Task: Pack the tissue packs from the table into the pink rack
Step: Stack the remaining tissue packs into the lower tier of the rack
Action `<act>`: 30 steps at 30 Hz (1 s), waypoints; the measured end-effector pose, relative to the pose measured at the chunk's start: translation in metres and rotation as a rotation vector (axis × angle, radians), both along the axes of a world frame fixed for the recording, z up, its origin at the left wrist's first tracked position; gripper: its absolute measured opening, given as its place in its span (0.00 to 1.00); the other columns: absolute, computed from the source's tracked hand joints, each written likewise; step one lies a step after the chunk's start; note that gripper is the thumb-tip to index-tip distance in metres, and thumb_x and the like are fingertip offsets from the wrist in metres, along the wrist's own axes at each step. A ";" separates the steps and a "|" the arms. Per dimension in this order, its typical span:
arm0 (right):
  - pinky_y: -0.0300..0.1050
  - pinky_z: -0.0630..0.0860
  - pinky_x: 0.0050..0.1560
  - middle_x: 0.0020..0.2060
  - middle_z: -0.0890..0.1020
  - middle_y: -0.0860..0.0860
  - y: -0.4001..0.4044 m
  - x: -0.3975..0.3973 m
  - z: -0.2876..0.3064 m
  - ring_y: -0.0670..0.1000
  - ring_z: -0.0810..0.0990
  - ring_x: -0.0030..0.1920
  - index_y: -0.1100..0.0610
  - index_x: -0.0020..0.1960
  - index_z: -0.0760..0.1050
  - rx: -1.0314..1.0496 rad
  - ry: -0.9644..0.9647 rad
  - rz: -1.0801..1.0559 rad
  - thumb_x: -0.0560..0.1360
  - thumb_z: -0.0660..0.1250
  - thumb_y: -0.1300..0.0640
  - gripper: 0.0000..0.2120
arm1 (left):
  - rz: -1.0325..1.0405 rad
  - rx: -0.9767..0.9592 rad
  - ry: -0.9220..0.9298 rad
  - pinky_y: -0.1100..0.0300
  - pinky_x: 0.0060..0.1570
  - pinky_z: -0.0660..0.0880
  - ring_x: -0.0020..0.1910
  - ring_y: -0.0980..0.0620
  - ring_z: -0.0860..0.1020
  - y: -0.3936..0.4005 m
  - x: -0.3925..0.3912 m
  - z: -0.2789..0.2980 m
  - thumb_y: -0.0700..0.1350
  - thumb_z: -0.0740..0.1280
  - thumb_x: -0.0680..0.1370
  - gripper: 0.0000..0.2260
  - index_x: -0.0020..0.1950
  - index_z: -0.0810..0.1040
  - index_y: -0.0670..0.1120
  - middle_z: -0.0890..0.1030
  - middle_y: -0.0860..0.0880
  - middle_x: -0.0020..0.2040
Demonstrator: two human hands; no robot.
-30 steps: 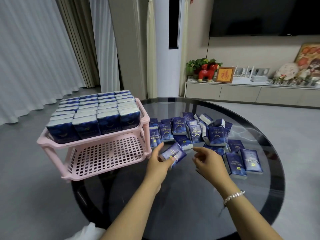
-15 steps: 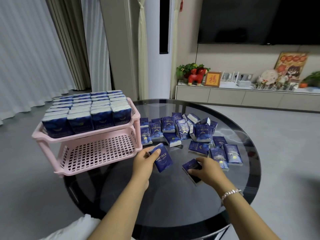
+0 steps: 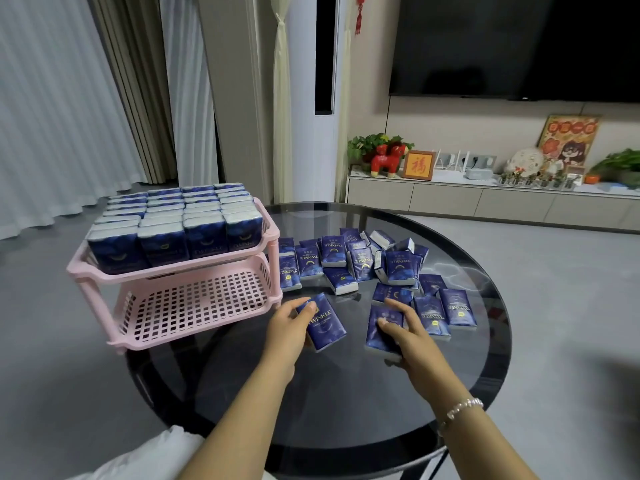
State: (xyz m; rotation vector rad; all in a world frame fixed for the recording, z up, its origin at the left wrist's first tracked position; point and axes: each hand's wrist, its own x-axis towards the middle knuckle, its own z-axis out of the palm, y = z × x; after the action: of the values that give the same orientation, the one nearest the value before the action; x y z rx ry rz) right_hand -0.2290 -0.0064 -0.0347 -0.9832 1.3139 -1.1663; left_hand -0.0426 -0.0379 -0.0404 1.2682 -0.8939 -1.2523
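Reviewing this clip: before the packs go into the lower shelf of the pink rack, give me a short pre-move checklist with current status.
1. Left hand grips a tissue pack: ok.
2. Right hand has a second pack secured: cannot tell; fingers lie on it, and it looks to be resting on the table.
3. Lower shelf has free space: ok, nothing in it.
4. Top shelf can take more: not ok, it looks fully packed.
5. Path from left hand to lower shelf unobstructed: ok.

Left hand [image 3: 289, 329] curls in a grip; right hand [image 3: 403, 329] reaches forward, fingers spread.
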 end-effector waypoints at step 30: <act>0.31 0.71 0.37 0.34 0.78 0.45 -0.056 0.055 -0.003 0.37 0.75 0.33 0.57 0.42 0.77 -0.250 0.156 -0.032 0.75 0.67 0.53 0.08 | 0.012 0.015 0.096 0.42 0.59 0.76 0.54 0.45 0.82 -0.030 0.001 -0.009 0.46 0.73 0.72 0.18 0.60 0.76 0.46 0.83 0.44 0.55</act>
State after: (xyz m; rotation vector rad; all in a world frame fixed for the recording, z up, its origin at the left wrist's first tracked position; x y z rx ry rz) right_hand -0.1739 -0.0625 -0.0377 -1.2595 1.3311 -1.3228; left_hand -0.0414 -0.0680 -0.0489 1.2130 -0.8091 -1.3014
